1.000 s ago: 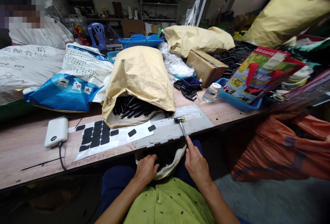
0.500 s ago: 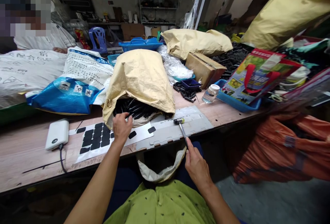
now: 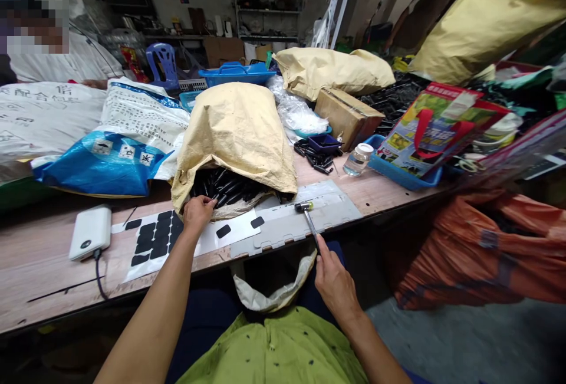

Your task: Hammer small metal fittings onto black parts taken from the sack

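My left hand [image 3: 198, 214] is at the mouth of a beige woven sack [image 3: 239, 130]. Its fingers are closed together against the black slender pieces [image 3: 227, 186] that fill the opening; what they grip, if anything, is too small to make out. My right hand [image 3: 332, 278] is wrapped round the handle of a small hammer [image 3: 310, 222]. The hammer's head rests over a grey plate [image 3: 327, 213] at the table's front edge. Beneath my left forearm lies a white sheet [image 3: 203, 247] bearing rounded black stickers [image 3: 152, 236].
A white power bank [image 3: 91, 232] with a cable lies at left. Behind are a blue-and-white sack [image 3: 119, 160], a cardboard box [image 3: 342, 115], a clear jar [image 3: 357, 161] and a blue tray [image 3: 404, 176]. An orange sack [image 3: 481, 254] stands at right. Another person sits back left.
My left hand has moved slightly left and down to the sack's mouth, and its fingers have closed in on the black pieces. My right hand still holds the hammer. The view has shifted slightly.
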